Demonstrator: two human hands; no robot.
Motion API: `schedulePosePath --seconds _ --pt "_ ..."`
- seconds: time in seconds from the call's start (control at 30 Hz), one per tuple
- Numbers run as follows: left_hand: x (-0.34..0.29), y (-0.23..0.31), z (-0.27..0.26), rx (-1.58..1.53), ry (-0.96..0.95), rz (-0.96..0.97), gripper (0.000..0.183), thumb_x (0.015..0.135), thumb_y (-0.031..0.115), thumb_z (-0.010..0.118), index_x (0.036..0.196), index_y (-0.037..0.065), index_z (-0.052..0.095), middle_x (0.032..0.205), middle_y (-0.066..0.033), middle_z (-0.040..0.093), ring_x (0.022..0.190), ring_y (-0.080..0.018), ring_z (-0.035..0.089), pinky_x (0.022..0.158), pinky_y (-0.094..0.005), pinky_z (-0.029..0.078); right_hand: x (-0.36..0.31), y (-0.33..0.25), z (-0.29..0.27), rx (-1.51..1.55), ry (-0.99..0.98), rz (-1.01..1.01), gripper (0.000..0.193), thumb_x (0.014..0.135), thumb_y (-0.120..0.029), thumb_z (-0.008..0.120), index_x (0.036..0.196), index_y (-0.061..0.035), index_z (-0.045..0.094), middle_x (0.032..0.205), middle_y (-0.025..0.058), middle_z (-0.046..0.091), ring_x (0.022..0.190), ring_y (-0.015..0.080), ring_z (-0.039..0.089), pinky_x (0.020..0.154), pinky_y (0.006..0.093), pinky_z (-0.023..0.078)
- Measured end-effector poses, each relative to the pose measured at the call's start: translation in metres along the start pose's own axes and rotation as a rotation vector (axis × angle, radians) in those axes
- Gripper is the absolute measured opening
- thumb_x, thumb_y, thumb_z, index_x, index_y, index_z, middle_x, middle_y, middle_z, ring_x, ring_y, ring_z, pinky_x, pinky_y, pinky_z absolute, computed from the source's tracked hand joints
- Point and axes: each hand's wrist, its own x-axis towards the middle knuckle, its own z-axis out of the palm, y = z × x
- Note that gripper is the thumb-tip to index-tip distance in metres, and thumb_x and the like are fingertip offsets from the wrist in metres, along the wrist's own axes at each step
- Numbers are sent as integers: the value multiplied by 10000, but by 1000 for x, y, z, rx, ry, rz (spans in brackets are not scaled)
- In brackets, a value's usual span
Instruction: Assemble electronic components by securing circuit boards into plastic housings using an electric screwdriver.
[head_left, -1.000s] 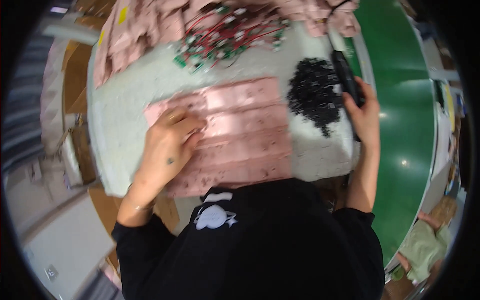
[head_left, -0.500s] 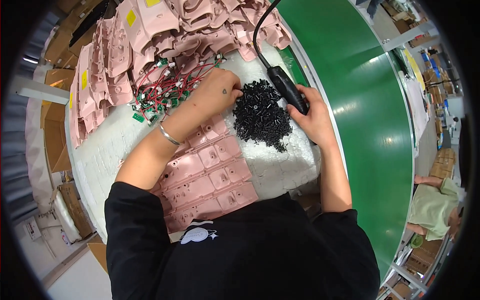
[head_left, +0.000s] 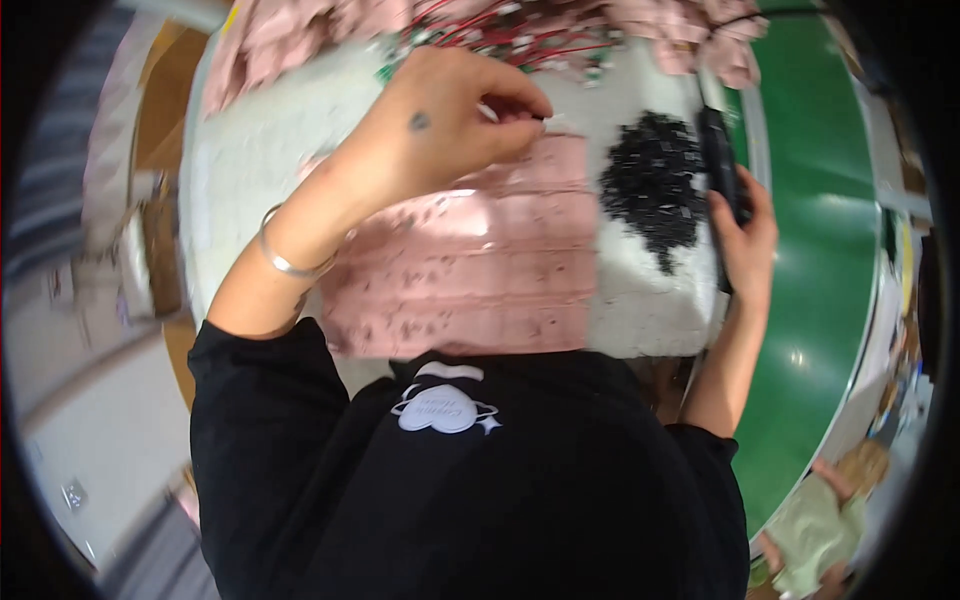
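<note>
My left hand (head_left: 460, 120) hovers over the far part of the pink molded plastic parts (head_left: 480, 280), which lie side by side in rows. Its thumb and forefinger are pinched together; a tiny dark bit shows at the tips, too blurred to name. At the right, my right hand (head_left: 748, 235) is wrapped around a black corded electric screwdriver (head_left: 717, 150). Beside that tool, a heap of small black screws (head_left: 652, 185) rests on the white foam surface (head_left: 650, 315).
Red-wired green circuit boards (head_left: 500, 35) lie at the far side, near stacked pink shells (head_left: 290, 45). A green belt (head_left: 825, 260) runs along the right, past the metal edge. Another person in a light green top (head_left: 820, 525) is at the lower right.
My left hand has left the screw heap and come over the pink parts, still pinched. My right hand keeps its hold on the screwdriver, now more upright. The whole view has shifted.
</note>
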Motion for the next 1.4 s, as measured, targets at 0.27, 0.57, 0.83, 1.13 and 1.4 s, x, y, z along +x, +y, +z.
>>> schedulePosePath --seconds 0.27,0.57,0.83,1.13,1.4 --pt "-151 -8 9 -8 142 -295 174 684 44 781 848 74 734 681 -92 635 634 -176 636 563 -267 511 7 12 5 45 -72 -9 460 849 -136 705 1252 15 543 951 45 605 810 99 541 728 228 454" --pt "-153 -18 30 294 193 -276 100 681 99 754 760 86 693 675 -38 617 679 -232 590 599 -355 484 8 6 7 56 -74 -10 467 860 -145 701 1265 16 534 978 56 612 834 104 552 744 226 459" --pt "-140 -5 16 333 48 -175 113 719 89 727 815 56 678 755 -71 644 749 -282 601 644 -377 493 0 7 -4 -2 -22 -7 448 848 -112 685 1247 30 537 1007 82 628 872 126 574 772 253 475" --pt "45 -22 31 189 -3 421 126 769 61 682 885 11 688 816 -131 668 744 -314 617 683 -378 490 3 -5 8 -89 12 -74 474 768 -138 728 1184 23 568 1003 163 590 829 261 590 751 331 484" --pt "113 -44 86 221 -263 493 191 719 46 636 890 56 720 856 -179 657 864 -350 636 805 -428 515 5 -4 4 -55 54 -107 469 759 -141 716 1171 23 563 1058 214 587 978 363 594 837 392 490"
